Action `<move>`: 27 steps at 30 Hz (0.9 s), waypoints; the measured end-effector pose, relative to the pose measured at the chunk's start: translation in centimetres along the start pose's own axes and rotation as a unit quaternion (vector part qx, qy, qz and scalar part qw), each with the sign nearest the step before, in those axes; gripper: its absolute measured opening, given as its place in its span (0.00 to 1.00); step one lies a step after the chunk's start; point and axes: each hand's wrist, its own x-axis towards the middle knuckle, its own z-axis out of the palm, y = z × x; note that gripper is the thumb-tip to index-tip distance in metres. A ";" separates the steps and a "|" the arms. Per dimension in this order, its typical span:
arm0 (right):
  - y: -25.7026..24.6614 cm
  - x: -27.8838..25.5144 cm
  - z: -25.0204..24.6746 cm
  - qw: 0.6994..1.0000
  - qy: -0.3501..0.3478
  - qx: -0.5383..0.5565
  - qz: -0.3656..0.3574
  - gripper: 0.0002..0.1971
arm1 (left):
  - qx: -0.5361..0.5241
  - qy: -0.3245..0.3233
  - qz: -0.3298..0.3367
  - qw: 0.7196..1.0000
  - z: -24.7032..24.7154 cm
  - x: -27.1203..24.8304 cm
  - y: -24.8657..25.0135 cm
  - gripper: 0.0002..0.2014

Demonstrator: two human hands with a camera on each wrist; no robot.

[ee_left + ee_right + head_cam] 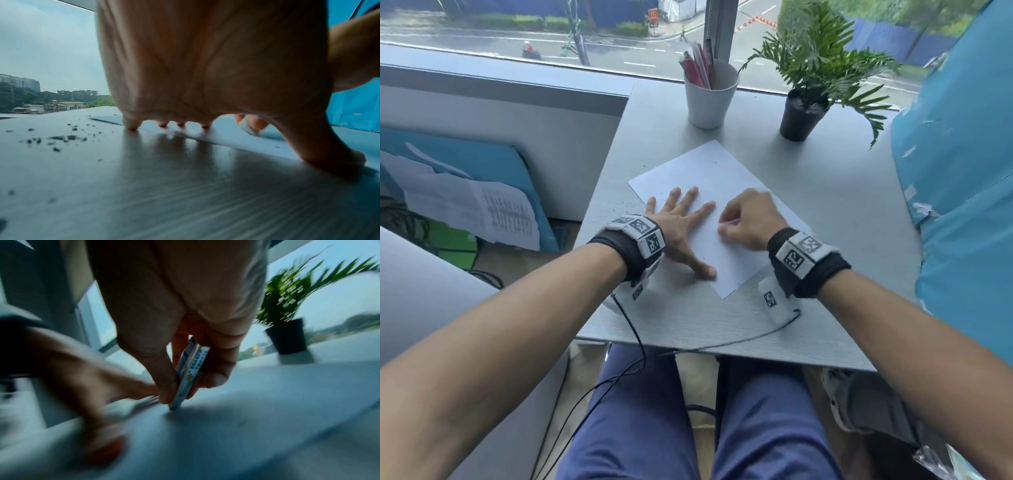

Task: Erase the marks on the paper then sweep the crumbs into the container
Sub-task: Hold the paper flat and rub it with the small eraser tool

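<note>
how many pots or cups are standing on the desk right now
2. A white cup holding pens stands at the far edge by the window, and a black plant pot stands to its right. The blue sheet at the right may hide others.

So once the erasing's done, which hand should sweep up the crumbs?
Probably the left hand: it lies flat and empty on the paper, beside the crumbs on the table. The right hand pinches the eraser.

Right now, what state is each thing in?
paper: flat on table, pinned by left hand
left hand: fingers spread, pressing paper
right hand: pinching eraser
eraser: tip on paper
crumbs: scattered on table, unswept
cup: upright, holding pens
plant: upright
</note>
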 end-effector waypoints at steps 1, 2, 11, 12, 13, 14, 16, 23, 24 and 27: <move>-0.8 -0.9 0.7 0.999 -0.034 -0.002 -0.035 0.04 | 0.001 -0.004 0.001 1.000 0.0 0.1 0.0 0.73; -1.2 -1.6 1.1 0.997 -0.059 0.001 -0.059 0.03 | 0.004 -0.003 0.002 1.000 0.0 0.1 0.0 0.73; -0.4 -1.8 0.7 0.997 -0.059 -0.011 -0.049 0.04 | -0.001 0.005 -0.010 1.000 0.1 0.1 0.3 0.73; 0.0 -1.3 -0.1 0.998 -0.054 -0.012 -0.029 0.05 | -0.001 0.005 -0.012 1.000 0.1 0.1 0.4 0.73; 0.8 -0.5 -1.0 0.999 -0.032 -0.011 0.008 0.05 | -0.003 0.008 -0.014 1.000 0.1 0.1 0.5 0.73; 1.4 0.2 -1.8 0.999 -0.003 -0.004 0.039 0.06 | -0.005 0.013 -0.017 1.000 0.1 0.1 0.6 0.73; 1.4 0.1 -1.4 0.999 0.018 -0.005 0.041 0.06 | -0.009 0.018 -0.020 1.000 0.2 0.0 0.6 0.73; 2.6 0.9 -2.6 0.998 0.004 -0.037 0.049 0.04 | -0.002 0.018 -0.012 1.000 0.3 0.0 0.5 0.72; 3.5 1.4 -3.5 0.996 0.022 -0.046 0.076 0.04 | -0.004 0.020 -0.010 1.000 0.3 -0.1 0.5 0.72; 4.7 0.9 -3.9 0.996 0.014 -0.032 0.078 0.06 | 0.003 0.019 0.008 1.000 0.1 0.0 0.2 0.71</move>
